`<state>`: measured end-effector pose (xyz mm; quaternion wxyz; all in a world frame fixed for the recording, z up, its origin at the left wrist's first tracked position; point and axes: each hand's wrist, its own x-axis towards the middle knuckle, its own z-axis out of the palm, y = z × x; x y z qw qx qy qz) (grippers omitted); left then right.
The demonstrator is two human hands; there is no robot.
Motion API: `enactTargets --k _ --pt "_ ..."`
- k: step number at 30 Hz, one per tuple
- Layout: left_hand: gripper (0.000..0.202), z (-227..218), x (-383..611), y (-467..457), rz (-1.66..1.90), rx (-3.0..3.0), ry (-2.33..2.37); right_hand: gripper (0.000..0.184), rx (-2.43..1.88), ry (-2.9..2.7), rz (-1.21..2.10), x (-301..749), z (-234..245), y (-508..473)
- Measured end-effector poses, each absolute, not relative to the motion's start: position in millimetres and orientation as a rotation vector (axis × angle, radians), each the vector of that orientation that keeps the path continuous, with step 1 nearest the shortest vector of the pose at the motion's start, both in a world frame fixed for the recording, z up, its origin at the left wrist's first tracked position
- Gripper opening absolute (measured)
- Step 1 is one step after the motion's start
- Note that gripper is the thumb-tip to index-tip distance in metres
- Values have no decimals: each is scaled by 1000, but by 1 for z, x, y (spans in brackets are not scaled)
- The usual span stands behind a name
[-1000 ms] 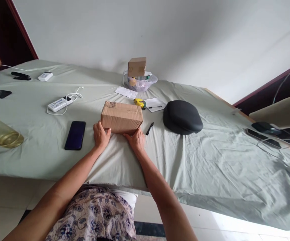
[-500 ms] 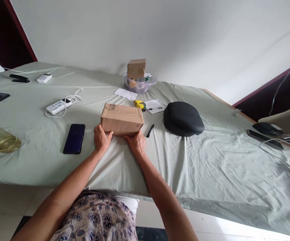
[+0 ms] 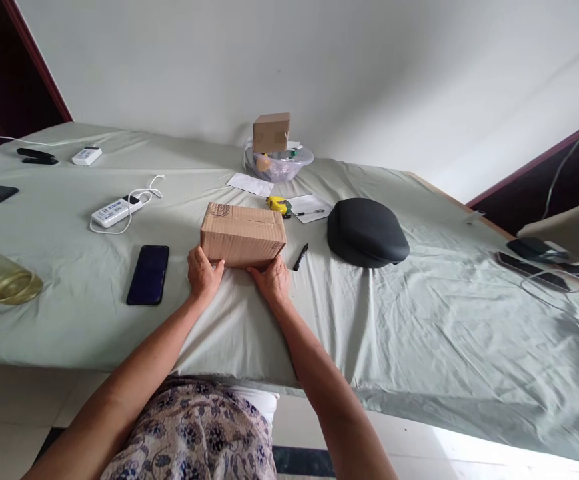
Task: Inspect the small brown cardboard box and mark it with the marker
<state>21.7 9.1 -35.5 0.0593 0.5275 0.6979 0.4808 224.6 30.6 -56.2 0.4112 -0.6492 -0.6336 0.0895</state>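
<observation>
The left hand (image 3: 203,273) and right hand (image 3: 274,280) grasp the cardboard box (image 3: 243,235) by lower corners facing the table (image 3: 419,327)'s front edge. Likely stiff, light; best held by both ends.

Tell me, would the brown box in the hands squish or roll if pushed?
The cardboard box would probably slide rather than roll, since its sides look flat. Its edges look straight, so it seems fairly stiff.
</observation>
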Motion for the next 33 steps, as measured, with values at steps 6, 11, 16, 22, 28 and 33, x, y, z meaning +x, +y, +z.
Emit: enactTargets --k 6,11,16,22,28,33 --pt "63 -36 14 12 1554 1611 2034 49 -1606 -1663 310 241 -49 32" --pt "60 -29 7 11 1517 1550 2059 40 -1627 -1714 345 248 -44 31" --pt "48 -29 6 10 1377 1589 2145 39 -1743 -1761 285 249 -39 30" --pt "58 -34 7 12 1387 1650 2163 36 -1706 -1807 299 249 -36 29" --pt "85 -38 6 12 1475 1663 2061 44 -1598 -1779 334 247 -35 28" --pt "89 -38 7 11 1483 1696 2057 45 -1557 -1762 331 246 -38 29"
